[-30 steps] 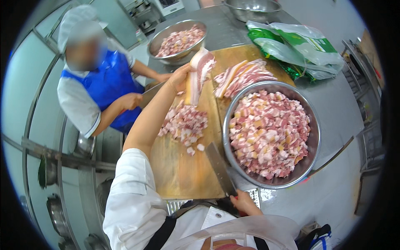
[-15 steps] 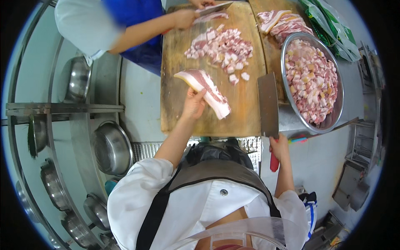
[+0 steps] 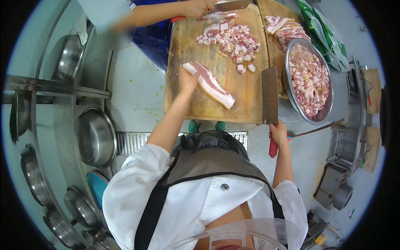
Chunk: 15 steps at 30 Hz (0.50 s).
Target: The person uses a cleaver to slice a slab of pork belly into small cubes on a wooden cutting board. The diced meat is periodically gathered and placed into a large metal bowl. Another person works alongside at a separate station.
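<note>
My left hand (image 3: 188, 79) is closed on the upper left end of a long strip of pork belly (image 3: 211, 86), which slants across the wooden cutting board (image 3: 179, 106). At the board's right edge, my right hand (image 3: 279, 134) grips the red handle of a cleaver (image 3: 270, 93); its broad blade points away from me, apart from the meat. Farther up the board lies a pile of diced pork (image 3: 233, 41), with a few loose cubes on its near side. Across the board, a co-worker's hand (image 3: 199, 8) holds a knife (image 3: 231, 5) over another piece of pork.
A steel bowl (image 3: 332, 98) heaped with diced pork stands right of the board. Beyond it are pork slices (image 3: 287, 30) on a second board and green-and-white plastic bags (image 3: 327, 37). Metal shelving (image 3: 54, 85) with steel basins (image 3: 98, 135) runs along my left.
The pork strip has turned over, and my left hand has shifted from its middle to its upper left end. My right hand still holds the cleaver at the board's edge.
</note>
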Available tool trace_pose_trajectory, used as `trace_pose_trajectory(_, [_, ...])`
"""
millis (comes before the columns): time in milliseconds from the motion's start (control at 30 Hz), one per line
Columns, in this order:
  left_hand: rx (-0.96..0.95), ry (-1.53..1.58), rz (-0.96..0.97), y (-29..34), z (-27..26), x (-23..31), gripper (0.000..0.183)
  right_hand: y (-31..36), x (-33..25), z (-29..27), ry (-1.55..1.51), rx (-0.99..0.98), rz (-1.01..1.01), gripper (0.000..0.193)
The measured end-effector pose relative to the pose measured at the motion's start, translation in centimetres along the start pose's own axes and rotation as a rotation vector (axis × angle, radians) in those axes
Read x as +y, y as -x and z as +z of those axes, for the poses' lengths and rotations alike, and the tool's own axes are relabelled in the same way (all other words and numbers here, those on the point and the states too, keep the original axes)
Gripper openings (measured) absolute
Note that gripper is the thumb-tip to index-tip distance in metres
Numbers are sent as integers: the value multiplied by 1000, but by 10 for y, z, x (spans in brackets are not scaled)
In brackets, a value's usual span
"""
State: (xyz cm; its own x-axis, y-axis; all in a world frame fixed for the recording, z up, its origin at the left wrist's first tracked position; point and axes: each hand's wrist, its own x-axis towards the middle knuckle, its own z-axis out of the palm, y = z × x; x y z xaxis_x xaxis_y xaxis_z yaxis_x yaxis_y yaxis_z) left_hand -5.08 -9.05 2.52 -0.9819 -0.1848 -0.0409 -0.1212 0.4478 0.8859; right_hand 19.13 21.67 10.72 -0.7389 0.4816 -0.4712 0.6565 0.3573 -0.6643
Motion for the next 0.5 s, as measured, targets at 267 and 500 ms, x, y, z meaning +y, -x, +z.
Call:
trace_pose_trajectory(267, [-133, 404, -84, -25, 17, -17, 72, -7, 10, -3, 8, -30, -45, 16])
trace_pose_trajectory(500, [-150, 734, -69, 10, -37, 8, 55, -3, 6, -9, -7, -91, -77, 17])
